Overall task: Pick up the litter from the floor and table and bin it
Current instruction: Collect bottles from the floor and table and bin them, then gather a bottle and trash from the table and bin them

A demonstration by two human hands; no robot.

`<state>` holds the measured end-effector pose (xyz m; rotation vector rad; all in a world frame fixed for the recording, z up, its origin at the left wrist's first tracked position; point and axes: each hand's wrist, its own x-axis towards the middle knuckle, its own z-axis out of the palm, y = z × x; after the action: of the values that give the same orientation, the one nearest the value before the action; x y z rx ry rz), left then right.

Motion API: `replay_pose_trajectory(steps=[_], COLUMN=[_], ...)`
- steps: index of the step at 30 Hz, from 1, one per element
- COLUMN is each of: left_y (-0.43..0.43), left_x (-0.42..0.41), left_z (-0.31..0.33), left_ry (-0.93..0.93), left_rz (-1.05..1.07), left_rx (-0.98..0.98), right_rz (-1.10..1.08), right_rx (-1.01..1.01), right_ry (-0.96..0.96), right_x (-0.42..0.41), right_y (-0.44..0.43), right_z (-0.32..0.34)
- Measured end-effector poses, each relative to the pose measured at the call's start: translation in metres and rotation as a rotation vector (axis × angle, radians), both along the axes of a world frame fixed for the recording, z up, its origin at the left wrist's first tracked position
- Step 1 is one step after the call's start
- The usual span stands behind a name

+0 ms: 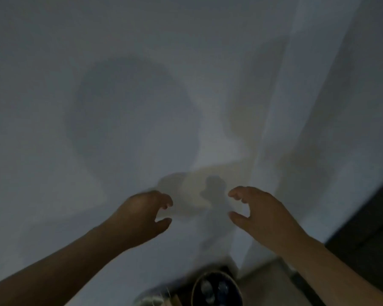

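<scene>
both hands up in front of a plain white wall (142, 85), pic v. dim & blurry. left hand (146, 214) has its fingers loosely curled, thumb held apart below them w/ a gap between – nothing in it. right hand (259, 208) is in the same claw-like pose, fingers bent, thumb apart, also holding nothing. the two hands are near each other at about the same height, palms facing inward, not touching. bare forearms run down to the bottom corners. grey shadows of the hands (212, 191) fall on the wall between & above them.

round dark bin w/ a pale tan rim (228, 276) sits at the bottom edge, below & between the hands – a couple of pale crumpled bits of litter (206, 288) lie inside it, too blurred to say what they are. strip of light floor (265, 283) just right of the bin, dark furniture edge (367, 228) at far right
</scene>
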<state>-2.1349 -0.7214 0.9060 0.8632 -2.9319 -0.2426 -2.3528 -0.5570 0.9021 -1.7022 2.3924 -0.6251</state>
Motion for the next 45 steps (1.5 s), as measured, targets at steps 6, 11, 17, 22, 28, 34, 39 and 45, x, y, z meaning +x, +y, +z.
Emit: replay_pose_trajectory(steps=[6, 11, 17, 22, 28, 34, 39, 45], left_y=[-0.012, 0.004, 0.052, 0.100, 0.155, 0.198, 0.235, 0.269], left_x=[0.102, 0.227, 0.386, 0.490, 0.568, 0.594, 0.600, 0.596], left_z=[0.119, 0.191, 0.249, 0.281, 0.297, 0.311, 0.313, 0.308], left_ry=[0.086, 0.159, 0.205, 0.241, 0.251, 0.286, 0.241, 0.195], left_rz=[0.161, 0.326, 0.557, 0.739, 0.927, 1.088, 1.257, 1.474], left_rx=[-0.175, -0.303, -0.439, -0.542, -0.600, -0.694, -0.704, -0.708], right_rz=[0.200, 0.388, 0.639, 0.828, 1.048, 1.263, 1.451, 1.670], right_rx=[-0.197, -0.338, -0.440, -0.531, -0.596, -0.672, -0.706, -0.707], right_ry=[0.110, 0.160, 0.149, 0.094, 0.050, 0.004, -0.047, -0.122], right_x=[0.083, 0.193, 0.346, 0.449, 0.545, 0.597, 0.628, 0.664], right_y=[-0.051, -0.082, -0.098, -0.097, -0.094, -0.095, -0.097, -0.092], right_z=[0.120, 0.190, 0.250, 0.284, 0.310, 0.324, 0.333, 0.327])
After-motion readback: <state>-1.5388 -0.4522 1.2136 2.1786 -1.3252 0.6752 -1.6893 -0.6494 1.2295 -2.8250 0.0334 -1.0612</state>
